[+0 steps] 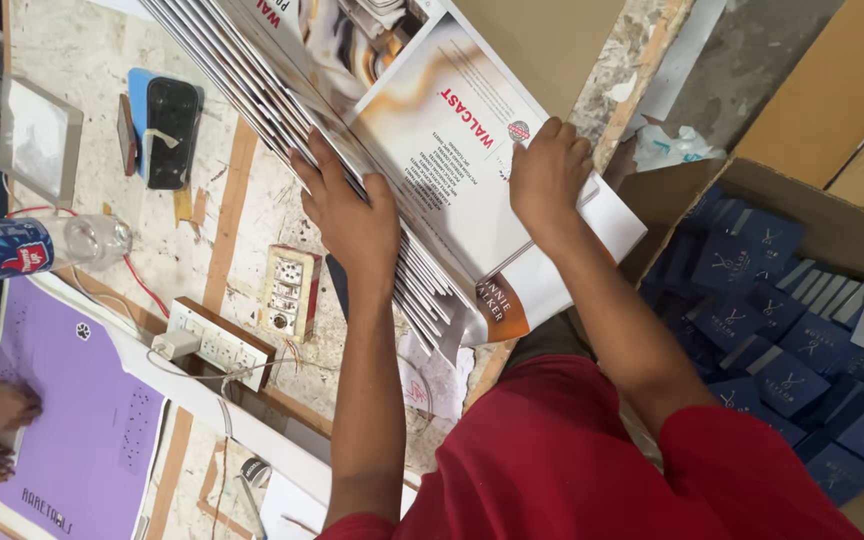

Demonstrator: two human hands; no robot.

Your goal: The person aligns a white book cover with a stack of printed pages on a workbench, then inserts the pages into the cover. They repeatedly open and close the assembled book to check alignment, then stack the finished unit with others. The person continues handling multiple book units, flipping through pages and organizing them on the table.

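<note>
- Booklets (392,150) lie in a fanned stack on the desk (82,100), long axis running from upper left down toward my body.
- Left hand (347,215) lies flat along the stack's stepped edges, fingers spread, pressing rather than gripping; I judge it squares the edges.
- Right hand (547,175) clamps the top cover at its right edge, fingers curled over, thumb hidden.
- Carton (802,120) of blue boxes (782,380) sits to my right.
- Another person's hand (7,405) rests on a purple sheet (82,400).
</note>
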